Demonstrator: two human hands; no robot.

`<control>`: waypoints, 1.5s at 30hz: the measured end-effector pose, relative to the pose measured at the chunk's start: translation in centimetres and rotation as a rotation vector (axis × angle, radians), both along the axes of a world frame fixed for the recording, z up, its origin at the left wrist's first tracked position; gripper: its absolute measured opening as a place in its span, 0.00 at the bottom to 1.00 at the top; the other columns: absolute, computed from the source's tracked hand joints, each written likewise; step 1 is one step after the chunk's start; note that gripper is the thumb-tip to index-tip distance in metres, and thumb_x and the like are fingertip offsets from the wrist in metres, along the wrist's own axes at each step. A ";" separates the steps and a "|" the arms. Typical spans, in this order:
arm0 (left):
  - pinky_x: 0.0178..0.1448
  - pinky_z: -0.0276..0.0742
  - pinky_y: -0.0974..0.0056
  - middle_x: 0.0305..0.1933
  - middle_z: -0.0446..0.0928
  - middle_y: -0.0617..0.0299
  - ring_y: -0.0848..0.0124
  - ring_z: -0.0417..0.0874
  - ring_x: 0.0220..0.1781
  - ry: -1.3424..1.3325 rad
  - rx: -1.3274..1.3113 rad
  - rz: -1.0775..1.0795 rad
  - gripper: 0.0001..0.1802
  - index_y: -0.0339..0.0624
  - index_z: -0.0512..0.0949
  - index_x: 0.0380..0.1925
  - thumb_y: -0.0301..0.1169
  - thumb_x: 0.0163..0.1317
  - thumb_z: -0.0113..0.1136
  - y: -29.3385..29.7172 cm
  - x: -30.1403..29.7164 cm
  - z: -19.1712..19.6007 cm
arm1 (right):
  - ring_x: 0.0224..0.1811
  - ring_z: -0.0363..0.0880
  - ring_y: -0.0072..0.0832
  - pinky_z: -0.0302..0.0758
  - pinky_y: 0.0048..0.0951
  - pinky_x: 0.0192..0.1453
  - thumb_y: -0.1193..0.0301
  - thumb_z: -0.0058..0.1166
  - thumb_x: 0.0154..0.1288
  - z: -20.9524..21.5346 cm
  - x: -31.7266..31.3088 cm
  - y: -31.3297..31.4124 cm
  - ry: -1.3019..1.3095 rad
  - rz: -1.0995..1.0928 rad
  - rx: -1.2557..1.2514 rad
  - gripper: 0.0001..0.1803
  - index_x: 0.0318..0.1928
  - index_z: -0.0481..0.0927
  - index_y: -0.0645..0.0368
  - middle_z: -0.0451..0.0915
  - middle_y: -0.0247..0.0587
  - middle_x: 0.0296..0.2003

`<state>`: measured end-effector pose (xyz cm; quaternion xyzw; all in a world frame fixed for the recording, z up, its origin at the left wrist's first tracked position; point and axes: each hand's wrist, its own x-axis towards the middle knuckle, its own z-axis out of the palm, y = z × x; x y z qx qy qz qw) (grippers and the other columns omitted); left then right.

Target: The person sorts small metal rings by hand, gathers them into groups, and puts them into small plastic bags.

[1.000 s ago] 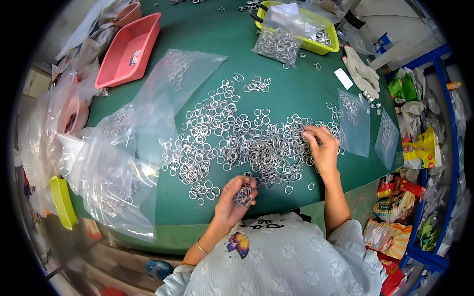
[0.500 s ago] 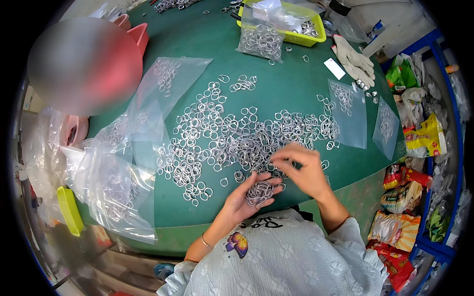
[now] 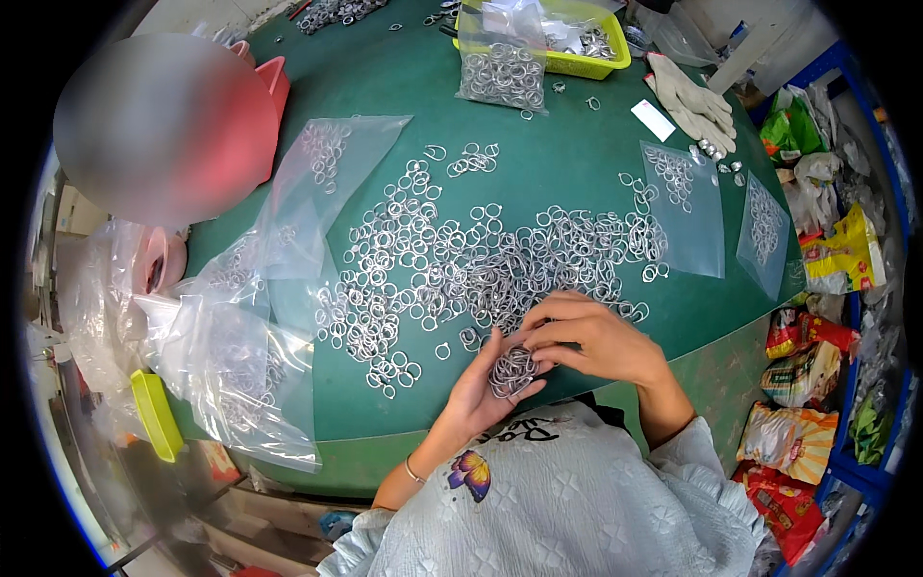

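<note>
A heap of silvery metal rings (image 3: 513, 371) lies in the cupped palm of my left hand (image 3: 471, 392), its fingers curled around them near the table's front edge. From the right, my right hand (image 3: 601, 342) reaches over with bent fingers, and its fingertips meet the rings and the left fingers. Whatever is between those right fingertips is hidden. Just beyond both hands, a wide spread of loose rings (image 3: 385, 255) covers the middle of the green table (image 3: 558, 144), densest right in front of my fingers.
Clear plastic bags of rings (image 3: 231, 356) lie at left, two flat bags (image 3: 694, 240) at right. A filled bag (image 3: 502, 77) leans on a yellow-green basket (image 3: 588, 65). Gloves (image 3: 687, 101) and a white card (image 3: 653, 120) lie far right. A blue rack (image 3: 851, 452) holds colourful packets.
My right hand has moved from the edge of the ring pile to the rings in my left palm. The view has shifted slightly.
</note>
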<state>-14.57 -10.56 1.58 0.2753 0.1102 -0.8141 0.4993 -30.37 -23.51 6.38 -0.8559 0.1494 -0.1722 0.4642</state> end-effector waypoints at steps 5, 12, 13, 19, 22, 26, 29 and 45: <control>0.35 0.80 0.63 0.54 0.71 0.49 0.60 0.78 0.44 0.172 -0.242 -0.038 0.16 0.43 0.74 0.42 0.44 0.65 0.53 1.1 0.3 -2.6 | 0.57 0.70 0.41 0.65 0.39 0.61 0.65 0.66 0.48 -3.0 1.9 -2.7 0.021 -0.386 -0.357 0.25 0.48 0.78 0.58 0.76 0.41 0.51; 0.35 0.81 0.65 0.45 0.74 0.53 0.64 0.79 0.40 -0.018 -0.274 -0.025 0.13 0.39 0.74 0.35 0.38 0.63 0.57 1.6 0.5 -1.1 | 0.47 0.72 0.43 0.70 0.37 0.50 0.78 0.60 0.49 -5.4 1.2 -3.5 0.025 -0.393 -0.310 0.16 0.41 0.73 0.62 0.74 0.44 0.42; 0.34 0.81 0.65 0.45 0.74 0.54 0.65 0.79 0.40 -0.023 -0.290 -0.024 0.12 0.38 0.74 0.35 0.37 0.62 0.58 1.7 0.5 -1.5 | 0.46 0.72 0.43 0.70 0.37 0.50 0.78 0.60 0.49 -4.9 0.9 -3.6 0.033 -0.455 -0.232 0.16 0.41 0.73 0.62 0.74 0.44 0.41; 0.33 0.80 0.67 0.40 0.77 0.58 0.69 0.79 0.38 -0.044 -0.199 -0.153 0.12 0.37 0.77 0.40 0.34 0.62 0.59 1.6 0.3 -0.8 | 0.45 0.71 0.42 0.69 0.37 0.51 0.80 0.58 0.51 -3.9 -1.4 -4.3 0.059 -0.664 -0.396 0.13 0.39 0.76 0.63 0.74 0.43 0.40; 0.33 0.80 0.68 0.38 0.77 0.59 0.70 0.80 0.38 -0.086 -0.213 -0.202 0.13 0.36 0.77 0.42 0.33 0.62 0.58 1.5 0.3 -0.6 | 0.47 0.70 0.41 0.65 0.38 0.53 0.76 0.62 0.49 -3.4 0.1 -3.7 0.058 -0.668 -0.419 0.12 0.37 0.78 0.64 0.73 0.43 0.41; 0.33 0.80 0.67 0.39 0.78 0.58 0.69 0.80 0.38 -0.111 -0.213 -0.206 0.15 0.34 0.77 0.42 0.35 0.62 0.58 1.5 0.5 -0.3 | 0.48 0.67 0.38 0.61 0.39 0.50 0.69 0.67 0.44 -4.3 2.4 -2.2 0.310 -0.646 -0.609 0.15 0.31 0.78 0.64 0.71 0.43 0.42; 0.35 0.81 0.66 0.39 0.77 0.57 0.68 0.80 0.38 -0.088 -0.220 -0.169 0.16 0.34 0.77 0.42 0.36 0.63 0.57 1.7 0.7 -0.3 | 0.48 0.67 0.38 0.60 0.40 0.51 0.70 0.67 0.44 -4.4 2.5 -2.1 0.258 -0.616 -0.564 0.13 0.28 0.77 0.61 0.71 0.41 0.42; 0.36 0.82 0.64 0.48 0.72 0.53 0.61 0.76 0.47 -0.021 -0.169 0.146 0.20 0.42 0.71 0.52 0.41 0.65 0.53 1.5 0.9 -1.4 | 0.45 0.73 0.38 0.67 0.37 0.53 0.74 0.62 0.52 -2.4 3.0 -1.2 -0.038 -0.339 0.009 0.12 0.38 0.77 0.59 0.77 0.39 0.39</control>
